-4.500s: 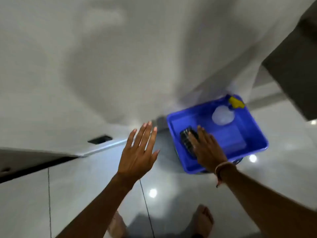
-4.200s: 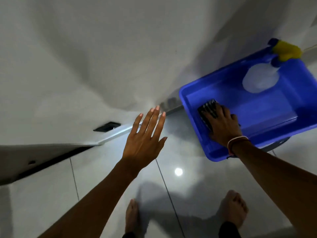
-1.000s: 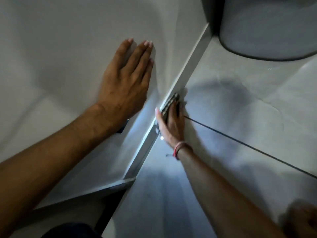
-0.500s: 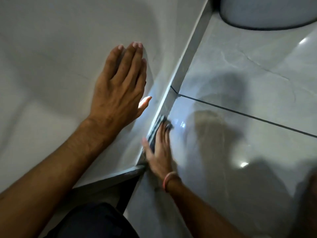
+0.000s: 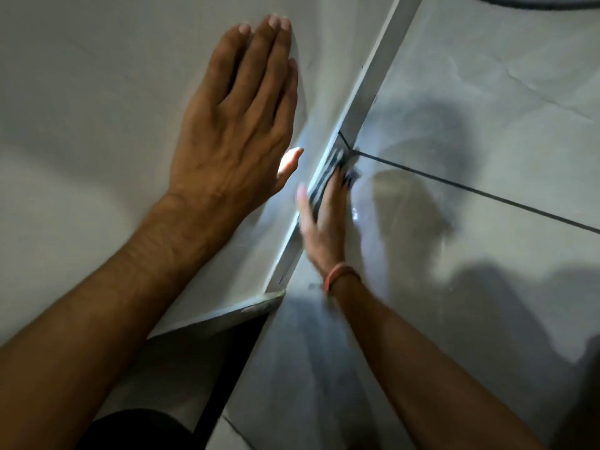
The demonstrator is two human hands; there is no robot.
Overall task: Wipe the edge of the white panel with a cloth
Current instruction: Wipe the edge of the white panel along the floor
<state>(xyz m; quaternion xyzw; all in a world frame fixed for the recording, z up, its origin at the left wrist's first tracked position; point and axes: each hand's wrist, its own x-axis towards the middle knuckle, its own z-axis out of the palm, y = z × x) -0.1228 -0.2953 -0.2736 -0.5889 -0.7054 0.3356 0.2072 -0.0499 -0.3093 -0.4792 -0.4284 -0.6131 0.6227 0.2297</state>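
The white panel (image 5: pixel 97 108) fills the left of the view, and its narrow edge (image 5: pixel 367 92) runs diagonally from the top right down to a corner near the middle. My left hand (image 5: pixel 240 118) lies flat on the panel face, fingers together and extended. My right hand (image 5: pixel 324 216) presses a dark striped cloth (image 5: pixel 331 167) against the panel edge, about halfway along it. The cloth is mostly hidden under my fingers. The right hand is blurred by motion. A pinkish band sits on my right wrist.
Glossy grey floor tiles (image 5: pixel 487 157) with a dark grout line (image 5: pixel 470 190) lie right of the panel edge. A dark gap (image 5: pixel 227 352) opens below the panel's lower corner. A rounded dark-rimmed object (image 5: pixel 535 0) shows at the top right.
My right hand was in a blue tub on the cloth seconds ago. Now it holds the cloth on the panel edge, sliding along it. My left hand went from hovering to resting on the panel.
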